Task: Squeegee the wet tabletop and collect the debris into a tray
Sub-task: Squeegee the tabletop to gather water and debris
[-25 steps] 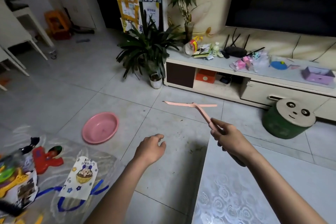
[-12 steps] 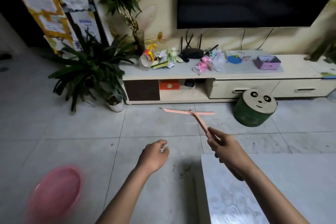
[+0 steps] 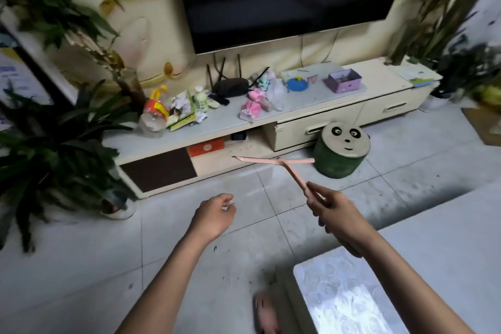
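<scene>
My right hand (image 3: 334,213) grips the handle of a pink squeegee (image 3: 273,161), held in the air over the floor with its long blade pointing away from me. My left hand (image 3: 214,215) hovers beside it, to the left, fingers loosely curled and holding nothing. The white patterned tabletop (image 3: 423,257) fills the lower right corner, below my right forearm. No tray shows in the view.
A low TV cabinet (image 3: 298,122) cluttered with small items runs along the wall under a dark screen. A green panda-faced stool (image 3: 342,153) stands in front of it. Potted plants (image 3: 54,144) crowd the left side. Specks of debris lie on the grey tiled floor (image 3: 230,276).
The view has swung right and upward: the pink basin and the toy-covered table at the left have left the frame. Both hands keep their pose, the squeegee still in the right.
</scene>
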